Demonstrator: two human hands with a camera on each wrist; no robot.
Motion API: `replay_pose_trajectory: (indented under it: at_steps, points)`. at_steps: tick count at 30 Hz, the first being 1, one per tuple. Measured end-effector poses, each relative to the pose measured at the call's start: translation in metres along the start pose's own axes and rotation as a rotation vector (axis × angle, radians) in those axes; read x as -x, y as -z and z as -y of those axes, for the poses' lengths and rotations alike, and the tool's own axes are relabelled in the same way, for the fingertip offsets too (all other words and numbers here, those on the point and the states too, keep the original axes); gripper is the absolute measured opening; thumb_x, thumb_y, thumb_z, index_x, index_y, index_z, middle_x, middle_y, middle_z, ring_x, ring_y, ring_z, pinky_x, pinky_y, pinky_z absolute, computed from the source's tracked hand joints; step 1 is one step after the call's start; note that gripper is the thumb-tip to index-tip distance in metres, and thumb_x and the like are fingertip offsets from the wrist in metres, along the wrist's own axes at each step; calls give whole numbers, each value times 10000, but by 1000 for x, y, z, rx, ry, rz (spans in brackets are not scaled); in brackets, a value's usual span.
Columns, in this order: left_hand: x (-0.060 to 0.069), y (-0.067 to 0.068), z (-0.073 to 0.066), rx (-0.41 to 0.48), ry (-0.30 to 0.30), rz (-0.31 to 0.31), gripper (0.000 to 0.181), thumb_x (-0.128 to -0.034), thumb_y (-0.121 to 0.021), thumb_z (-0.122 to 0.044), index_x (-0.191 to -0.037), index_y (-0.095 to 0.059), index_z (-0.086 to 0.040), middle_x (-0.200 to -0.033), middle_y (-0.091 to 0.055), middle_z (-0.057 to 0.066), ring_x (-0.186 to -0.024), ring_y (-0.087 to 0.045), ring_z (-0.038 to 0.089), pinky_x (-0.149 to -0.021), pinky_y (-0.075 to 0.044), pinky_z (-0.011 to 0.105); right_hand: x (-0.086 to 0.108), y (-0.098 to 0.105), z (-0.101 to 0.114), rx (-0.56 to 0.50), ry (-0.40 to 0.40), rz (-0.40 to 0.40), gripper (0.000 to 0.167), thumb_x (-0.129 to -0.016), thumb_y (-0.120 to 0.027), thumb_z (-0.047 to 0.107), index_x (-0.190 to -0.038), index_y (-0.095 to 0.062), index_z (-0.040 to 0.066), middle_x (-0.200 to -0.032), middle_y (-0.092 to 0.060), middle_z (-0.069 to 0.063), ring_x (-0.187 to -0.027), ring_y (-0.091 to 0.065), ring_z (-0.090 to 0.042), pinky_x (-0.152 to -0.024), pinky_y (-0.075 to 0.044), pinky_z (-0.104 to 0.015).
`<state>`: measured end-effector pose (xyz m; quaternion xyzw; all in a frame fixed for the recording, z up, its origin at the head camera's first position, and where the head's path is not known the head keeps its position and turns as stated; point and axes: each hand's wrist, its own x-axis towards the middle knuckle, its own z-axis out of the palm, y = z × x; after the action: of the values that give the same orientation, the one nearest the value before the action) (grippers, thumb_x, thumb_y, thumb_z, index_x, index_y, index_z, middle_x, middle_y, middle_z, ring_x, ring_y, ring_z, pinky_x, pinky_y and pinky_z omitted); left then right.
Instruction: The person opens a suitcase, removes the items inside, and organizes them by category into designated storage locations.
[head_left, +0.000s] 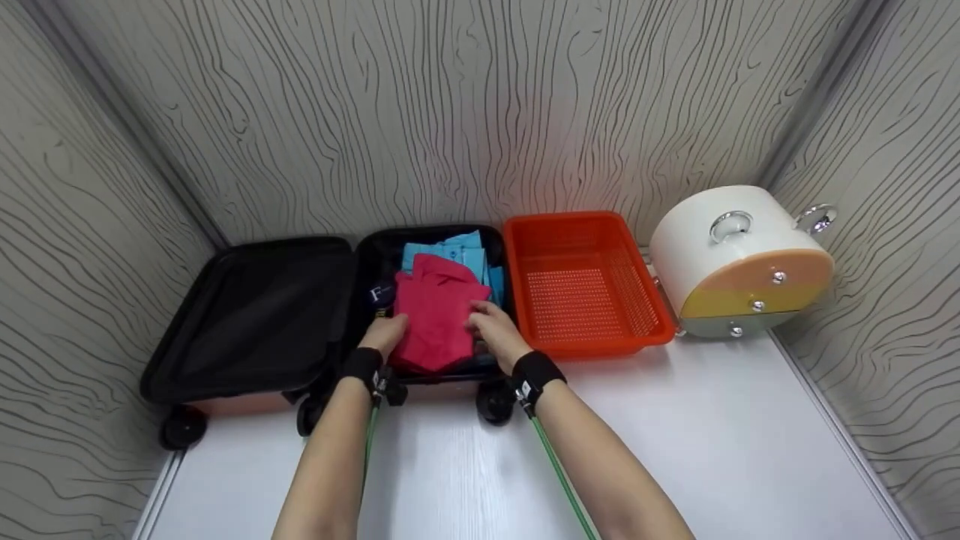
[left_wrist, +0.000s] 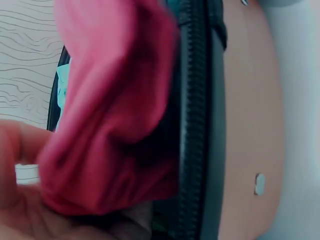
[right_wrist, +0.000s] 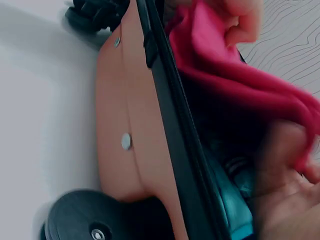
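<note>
Pink cloth is pinched at its left edge by your left hand and at its right edge by your right hand. You hold it over the right half of the open case, its far end overlapping blue clothes. Just beside that half stands an orange basket, and right of it a white box.

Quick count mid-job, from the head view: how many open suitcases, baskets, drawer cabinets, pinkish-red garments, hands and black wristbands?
Open suitcase: 1
Orange-red basket: 1
Drawer cabinet: 1
Pinkish-red garment: 1
Hands: 2, left hand and right hand
Black wristbands: 2
Total: 8
</note>
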<state>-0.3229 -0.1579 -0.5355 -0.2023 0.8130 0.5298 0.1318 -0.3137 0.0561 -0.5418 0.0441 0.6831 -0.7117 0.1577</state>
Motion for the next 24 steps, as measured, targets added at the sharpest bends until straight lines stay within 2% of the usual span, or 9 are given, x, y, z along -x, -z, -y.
replay_pose_trajectory:
  at_steps: [2, 5, 7, 9, 12, 15, 17, 20, 24]
  points:
    - [0, -1, -2, 25, 5, 9, 138, -895, -513, -209, -813, -463, -109, -898, -487, 61, -767, -462, 187, -697, -388, 276, 0, 0, -1, 7, 23, 11, 585, -972, -646, 193, -1501, -451, 38, -1334, -559, -158, -1041, -591, -219, -837, -507, -335]
    - [2, -2, -4, 9, -29, 20, 138, -906, -538, -202, -840, -566, -84, -933, -524, 58, -821, -480, 186, -722, -393, 271, 0, -2, -4, 30, 61, 10, 576, -954, -696, 117, -1465, -456, 7, -1339, -531, -163, -1163, -543, -266, -896, -506, -357]
    - [3, -3, -7, -1, -50, 36, 199, -948, -502, -198, -959, -614, -34, -1000, -544, 88, -880, -497, 203, -768, -411, 285, -1, -2, -6, 60, 85, 5, 615, -918, -652, 2, -1491, -431, 5, -1388, -492, -190, -1193, -500, -287, -903, -492, -361]
    - [5, -3, -9, 0, -77, 60, 330, -996, -443, -191, -1171, -610, 32, -1144, -562, 141, -988, -512, 234, -850, -430, 316, -2, -2, -6, 94, 88, -6, 679, -876, -586, -60, -1528, -413, 24, -1471, -445, -198, -1224, -451, -287, -936, -455, -363]
    - [9, -2, -16, 26, -94, 121, 509, -1061, -374, -207, -1479, -411, 81, -1459, -457, 213, -1260, -467, 291, -1041, -408, 385, -2, -1, -5, 127, 61, -23, 725, -861, -532, -39, -1566, -390, 50, -1576, -377, -178, -1285, -406, -292, -1023, -392, -391]
    - [13, 0, -24, 48, -106, 169, 591, -1089, -356, -218, -1589, -217, 64, -1632, -276, 201, -1417, -354, 303, -1132, -359, 426, -3, 1, -1, 122, 47, -40, 696, -894, -522, -3, -1574, -381, 49, -1618, -340, -160, -1365, -374, -288, -1123, -339, -431]
    - [15, 2, -30, 77, -114, 188, 592, -1087, -347, -212, -1603, -203, 39, -1634, -281, 188, -1364, -423, 298, -1073, -423, 409, -3, 3, 2, 133, 66, -53, 686, -901, -522, 5, -1572, -384, 45, -1623, -334, -157, -1387, -359, -282, -1148, -315, -435]
    - [19, 2, -40, 125, -131, 190, 589, -1069, -347, -191, -1612, -223, 0, -1570, -378, 155, -1117, -563, 242, -860, -507, 323, -4, 11, 11, 166, 125, -71, 690, -889, -509, -12, -1567, -392, 39, -1620, -342, -157, -1376, -361, -269, -1120, -311, -391]
    - [24, -6, -58, 233, -177, 187, 555, -1036, -360, -120, -1582, -329, -22, -1221, -574, 120, -777, -591, 155, -628, -495, 244, -6, 27, 24, 207, 218, -98, 683, -888, -480, -38, -1562, -401, 36, -1617, -351, -159, -1410, -343, -245, -1124, -285, -350]
